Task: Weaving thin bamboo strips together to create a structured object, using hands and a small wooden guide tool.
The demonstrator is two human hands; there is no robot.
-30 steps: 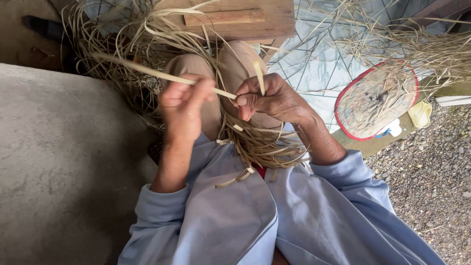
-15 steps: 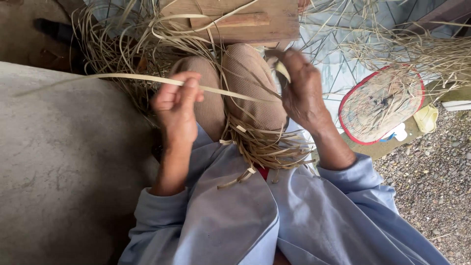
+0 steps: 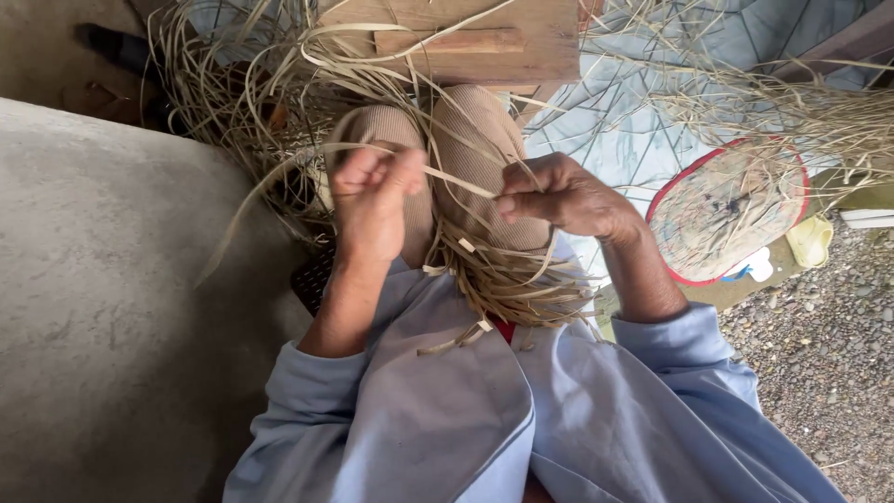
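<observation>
Setting: rough grey concrete slab (image 3: 102,307) is filling the left; loose gravel (image 3: 829,354) is lying at the right.
Sleeves: pale blue cloth (image 3: 419,419), soft and creased, is covering both forearms nearest the camera.
Lap: flat, dry straw strips (image 3: 507,279) are piling tangled over the tan ribbed knees (image 3: 466,140).
Left hand: left hand (image 3: 372,200) is curling shut, thumb and fingers pinching one long flat strip (image 3: 461,182).
Right hand: right hand (image 3: 563,196) is closing its fingertips on the same strip's right end, just beside the left hand.
Right side: round woven fan (image 3: 731,210), red-rimmed, is lying on the ground.
Far: wooden plank block (image 3: 466,42) is sitting amid more straw.
Change: right hand has been dropping from higher up; the strip is now shorter between the hands.
</observation>
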